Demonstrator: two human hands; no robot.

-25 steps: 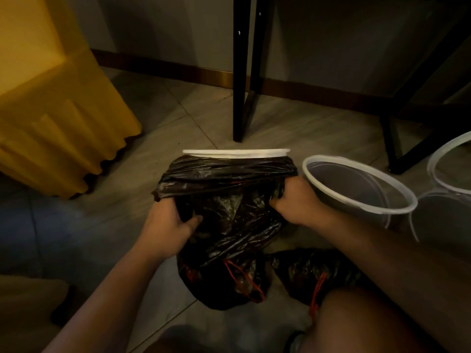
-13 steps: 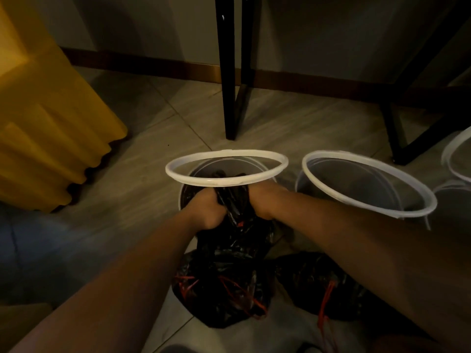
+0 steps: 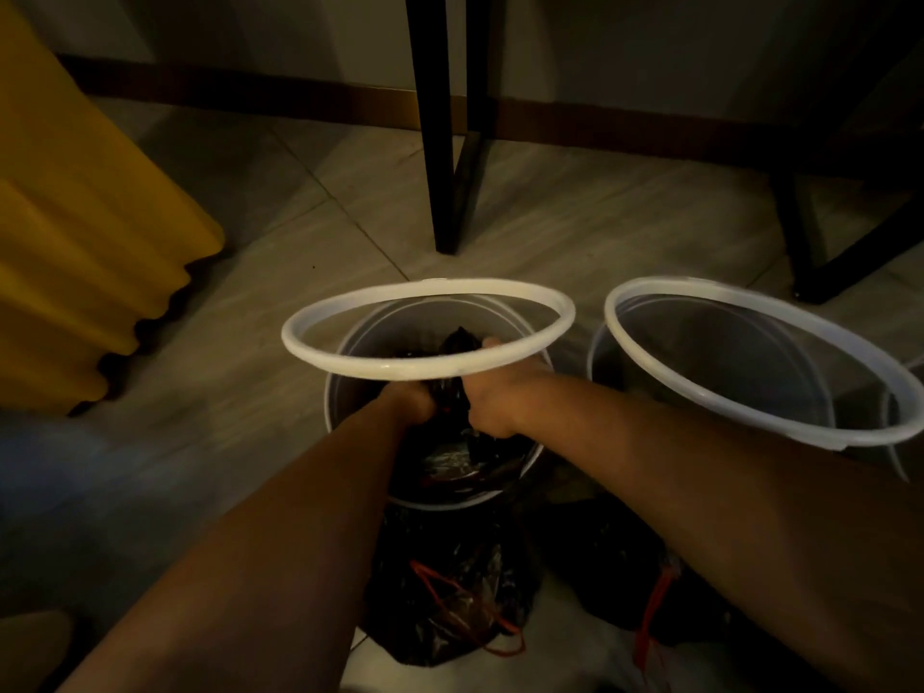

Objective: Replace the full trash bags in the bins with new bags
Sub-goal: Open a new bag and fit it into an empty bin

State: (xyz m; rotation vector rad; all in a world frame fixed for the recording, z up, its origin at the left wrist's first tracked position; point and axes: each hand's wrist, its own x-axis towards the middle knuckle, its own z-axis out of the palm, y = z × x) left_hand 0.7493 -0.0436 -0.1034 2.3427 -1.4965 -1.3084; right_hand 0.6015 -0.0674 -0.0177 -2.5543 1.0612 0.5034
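The room is dim: grey floor tiles point(image 3: 550, 217) run back to a brown skirting board across the top of the frame. At the far left hangs a yellow ribbed cover point(image 3: 75, 242). A black table leg point(image 3: 440, 142) comes down at upper centre.

Below it, in the middle of the frame, stands the translucent bin point(image 3: 334, 397) I'm lining. Its white clamp ring point(image 3: 400, 365) sits tilted and loose above the rim, across my wrists. My left hand point(image 3: 407, 405) is sunk into the new black bag point(image 3: 450, 457). Its fingers are buried in plastic under the ring, so I cannot tell how tightly they close. My right hand point(image 3: 492, 407), just beside it, has its fingers curled round a fold of the same bag inside the bin.

On the floor at the bottom centre lies a tied full bag point(image 3: 450, 607) with a red drawstring. A second full bag point(image 3: 625, 567) lies to its right. At the right edge a second bin point(image 3: 700, 372) stands unlined, its own ring point(image 3: 750, 417) askew.

The risks, as I judge them: the loose ring could slide off my arms and clatter down. Pushing hard could tear the thin film or tip the light bin. If the mouth bunches at the bottom, I'll have nothing to fold over the rim.
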